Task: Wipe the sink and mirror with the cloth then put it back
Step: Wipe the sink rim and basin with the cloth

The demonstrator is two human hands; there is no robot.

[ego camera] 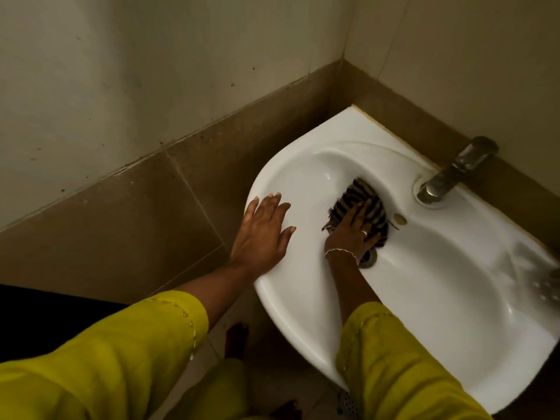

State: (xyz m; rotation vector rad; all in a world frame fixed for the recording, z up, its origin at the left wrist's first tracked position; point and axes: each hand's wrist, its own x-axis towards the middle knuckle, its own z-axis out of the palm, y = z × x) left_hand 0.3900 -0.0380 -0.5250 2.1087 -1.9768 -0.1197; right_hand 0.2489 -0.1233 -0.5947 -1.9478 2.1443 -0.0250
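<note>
— Two hands are out, and the biggest thing under them is the sink (439, 286), white and glossy, mounted in a tiled corner. Where do we stand?

— Our left hand (263, 234) lies flat and open on the sink's rim, fingers spread, holding nothing; we judge it a brace. Our right hand (353, 230) is down in the bowl, palm pressing the cloth (362, 204) against the far slope, fingers extended over it rather than curled round.

— And beyond the right hand?

— The tap (454, 174), up past the fingertips on the back ledge. The drain (368, 257) sits just at the right wrist.

— How will the cloth handle?

— Soft and light, we'd say: striped, bunched, with a frayed fringe poking out beside the thumb. It should fold to the bowl's curve. On glazed ceramic it may slide freely, so flat palm pressure suits wiping. To lift it, we'd pinch the bunched middle, not the loose fringe.

— The mirror?

— Not in view. We judge the sink step underway, with the mirror not yet done.
</note>
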